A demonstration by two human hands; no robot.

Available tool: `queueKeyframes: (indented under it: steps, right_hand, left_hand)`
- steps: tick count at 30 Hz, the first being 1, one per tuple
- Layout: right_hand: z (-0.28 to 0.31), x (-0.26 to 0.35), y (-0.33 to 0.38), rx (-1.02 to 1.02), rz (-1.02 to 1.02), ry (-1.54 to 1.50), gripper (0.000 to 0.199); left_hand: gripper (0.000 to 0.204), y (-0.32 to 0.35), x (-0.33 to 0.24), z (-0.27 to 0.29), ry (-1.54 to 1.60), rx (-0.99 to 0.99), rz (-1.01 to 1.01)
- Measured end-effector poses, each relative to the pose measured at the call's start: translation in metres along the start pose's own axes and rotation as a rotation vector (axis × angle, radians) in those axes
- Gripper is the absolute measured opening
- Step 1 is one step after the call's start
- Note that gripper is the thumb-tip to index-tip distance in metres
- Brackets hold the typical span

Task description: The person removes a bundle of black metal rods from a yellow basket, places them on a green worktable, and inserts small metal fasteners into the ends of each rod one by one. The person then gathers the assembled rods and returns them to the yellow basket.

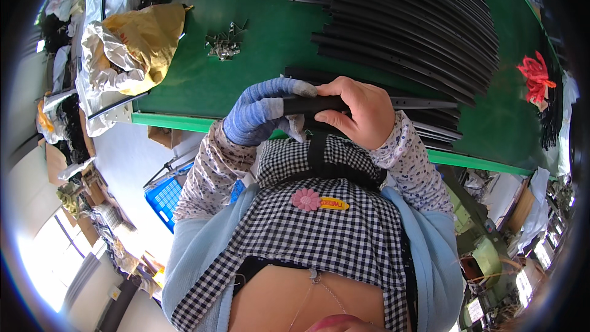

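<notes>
My left hand (261, 114), in a blue striped glove, and my bare right hand (362, 110) are together at the near edge of the green table (258, 18). Both are closed around one long black strip (430, 103) that runs out to the right. The gloved fingers wrap its left end and the right hand's thumb presses on top of it. Just behind my hands lies a big pile of similar black strips (418, 18), fanned across the table.
A small heap of metal clips (224, 46) lies on the table's left part. A crumpled yellow and silver bag (132, 49) sits at the left edge. A red bundle (534, 77) is at the far right. A blue crate (165, 200) stands on the floor below.
</notes>
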State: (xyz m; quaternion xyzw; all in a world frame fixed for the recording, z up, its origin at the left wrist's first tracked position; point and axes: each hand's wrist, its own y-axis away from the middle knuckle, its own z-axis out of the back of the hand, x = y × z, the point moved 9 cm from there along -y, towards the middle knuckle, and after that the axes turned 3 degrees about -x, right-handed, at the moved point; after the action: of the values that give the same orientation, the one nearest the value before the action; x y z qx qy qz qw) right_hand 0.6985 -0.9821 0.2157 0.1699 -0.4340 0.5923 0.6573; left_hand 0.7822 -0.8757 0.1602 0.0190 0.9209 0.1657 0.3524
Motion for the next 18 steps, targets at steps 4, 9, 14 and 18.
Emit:
queueKeyframes:
  steps: [4,9,14,18]
  right_hand:
    - [-0.005,-0.002,0.001,0.024,-0.003,0.001,0.035]
    - [-0.001,-0.006,-0.003,0.020,-0.019,0.006,0.035]
    - [-0.008,-0.010,-0.004,0.033,-0.056,0.090,0.035]
    - [0.005,-0.018,0.001,-0.024,-0.160,0.218,0.035]
  left_hand:
    - [0.051,0.000,0.003,0.005,-0.019,0.022,-0.010]
    - [0.057,0.007,0.001,0.008,-0.038,-0.066,0.042]
    - [0.054,0.026,-0.048,0.011,-1.072,-0.220,-0.196]
    - [0.038,0.093,-0.135,0.051,-0.257,-0.456,-0.658]
